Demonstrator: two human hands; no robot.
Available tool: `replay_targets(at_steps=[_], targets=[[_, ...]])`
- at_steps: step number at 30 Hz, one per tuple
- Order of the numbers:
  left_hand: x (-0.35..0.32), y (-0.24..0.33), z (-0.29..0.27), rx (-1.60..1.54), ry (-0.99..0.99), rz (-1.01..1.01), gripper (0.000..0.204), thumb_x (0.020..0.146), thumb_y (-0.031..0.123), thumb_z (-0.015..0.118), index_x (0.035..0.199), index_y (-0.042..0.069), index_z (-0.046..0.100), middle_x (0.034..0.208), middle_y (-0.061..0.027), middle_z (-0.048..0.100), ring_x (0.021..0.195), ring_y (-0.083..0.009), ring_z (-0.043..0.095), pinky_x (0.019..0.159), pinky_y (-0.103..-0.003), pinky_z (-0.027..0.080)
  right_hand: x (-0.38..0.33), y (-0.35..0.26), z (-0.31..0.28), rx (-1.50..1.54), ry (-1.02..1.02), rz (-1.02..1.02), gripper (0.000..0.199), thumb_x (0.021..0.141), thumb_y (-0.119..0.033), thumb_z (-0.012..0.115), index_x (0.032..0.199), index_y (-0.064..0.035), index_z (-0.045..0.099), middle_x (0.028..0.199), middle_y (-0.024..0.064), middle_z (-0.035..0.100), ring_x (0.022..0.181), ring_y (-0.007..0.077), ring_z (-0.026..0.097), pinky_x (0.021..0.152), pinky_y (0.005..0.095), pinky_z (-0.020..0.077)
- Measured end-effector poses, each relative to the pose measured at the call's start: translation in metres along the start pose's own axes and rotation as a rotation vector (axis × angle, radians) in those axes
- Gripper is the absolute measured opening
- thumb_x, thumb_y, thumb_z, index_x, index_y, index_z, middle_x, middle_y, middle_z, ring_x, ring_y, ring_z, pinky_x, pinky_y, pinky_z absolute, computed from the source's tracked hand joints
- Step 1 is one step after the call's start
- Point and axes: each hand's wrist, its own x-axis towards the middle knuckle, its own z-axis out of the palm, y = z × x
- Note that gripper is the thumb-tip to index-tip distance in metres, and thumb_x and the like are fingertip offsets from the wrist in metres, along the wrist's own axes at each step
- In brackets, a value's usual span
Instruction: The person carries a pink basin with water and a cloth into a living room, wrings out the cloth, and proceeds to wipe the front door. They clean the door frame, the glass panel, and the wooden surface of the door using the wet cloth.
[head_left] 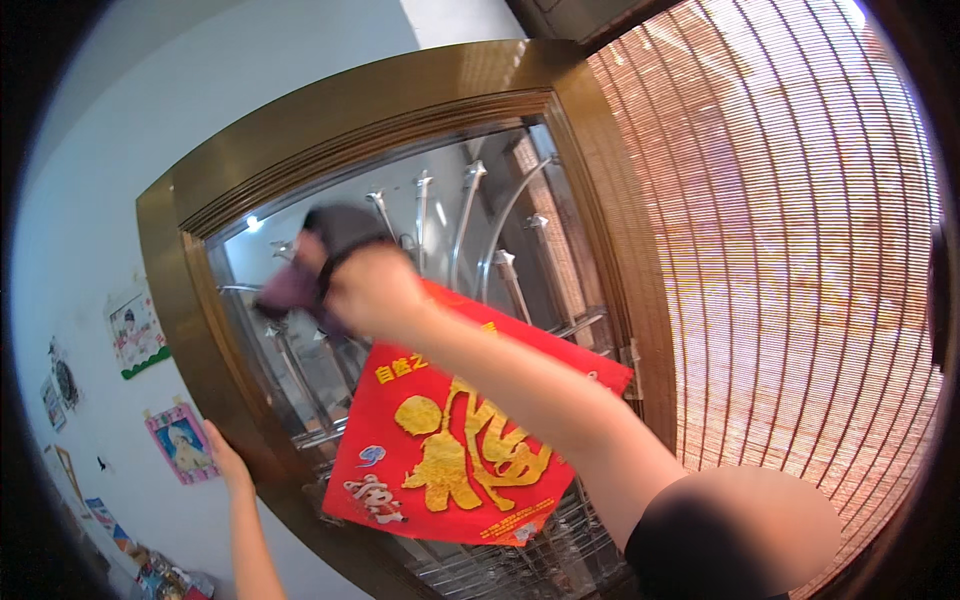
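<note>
closed around a dark cloth (345, 228) with the right grip (365, 285), black above and purple below, all rather blurred. held up before the upper left part of a glass pane (400, 165); cannot tell about contact between cloth and glass. reaching in from the lower right with a bare forearm (550, 385), out of a black sleeve (665, 540). placed at the left edge of a brown door (385, 100) with the left grip (228, 465), pointing upward with the fingers; cannot tell whether curled around the edge or only resting there.

crossing with the right forearm in front of a red poster (385, 425), set at a slant over the lower middle of the pane, partly hiding a large gold character. showing silver bars (463, 220) with pointed tips above and left of the poster. bordered beyond the door on the right by a brightly lit ribbed screen (780, 250). bounded on the left by a pale wall (80, 240), with a pink-bordered picture (183, 443) just beside the left grip and a green-edged picture (138, 335) higher up.
</note>
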Motion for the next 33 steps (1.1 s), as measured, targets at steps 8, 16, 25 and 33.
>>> replay_targets(at_steps=[8, 16, 25, 33], targets=[[0.014, -0.019, -0.001, -0.162, -0.095, -0.059, 0.072, 0.088, 0.053, 0.038, 0.133, -0.002, 0.028, 0.139, -0.0077, 0.03, 0.126, -0.0206, 0.028, 0.103, -0.028, 0.019, -0.072, 0.182, -0.165, -0.521, 0.435, 0.401, 0.072, 0.074, -0.031, 0.052, 0.138, -0.0206, 0.02, 0.137, 0.0194, 0.028, 0.122, 0.0375, 0.032, 0.1, 0.0532, 0.0199], [0.014, -0.015, 0.002, -0.25, -0.109, -0.178, 0.071, 0.087, 0.056, 0.038, 0.131, 0.001, 0.034, 0.135, -0.0061, 0.035, 0.122, -0.0202, 0.033, 0.101, -0.029, 0.022, -0.223, 0.167, -0.157, -0.52, 0.164, 0.391, 0.081, 0.064, -0.017, 0.064, 0.135, -0.0105, 0.026, 0.139, 0.0207, 0.019, 0.128, 0.041, 0.016, 0.103, 0.0506, 0.0128], [0.009, -0.01, 0.003, -0.205, -0.122, -0.082, 0.07, 0.088, 0.054, 0.037, 0.133, 0.001, 0.029, 0.137, -0.0058, 0.033, 0.123, -0.0204, 0.032, 0.102, -0.029, 0.021, -0.022, 0.229, -0.193, -0.575, 0.483, 0.466, 0.075, 0.073, -0.051, 0.051, 0.137, -0.0252, 0.024, 0.141, 0.0177, 0.019, 0.13, 0.0345, 0.017, 0.102, 0.0554, 0.0091], [0.011, -0.007, -0.015, -0.161, -0.066, -0.055, 0.072, 0.088, 0.053, 0.038, 0.136, 0.001, 0.025, 0.14, -0.0065, 0.027, 0.127, -0.0202, 0.027, 0.104, -0.029, 0.018, -0.191, 0.225, -0.18, -0.347, 0.381, 0.284, 0.058, 0.076, -0.013, 0.047, 0.13, -0.0005, 0.031, 0.137, 0.0206, 0.028, 0.124, 0.0381, 0.028, 0.102, 0.0384, 0.0258]])
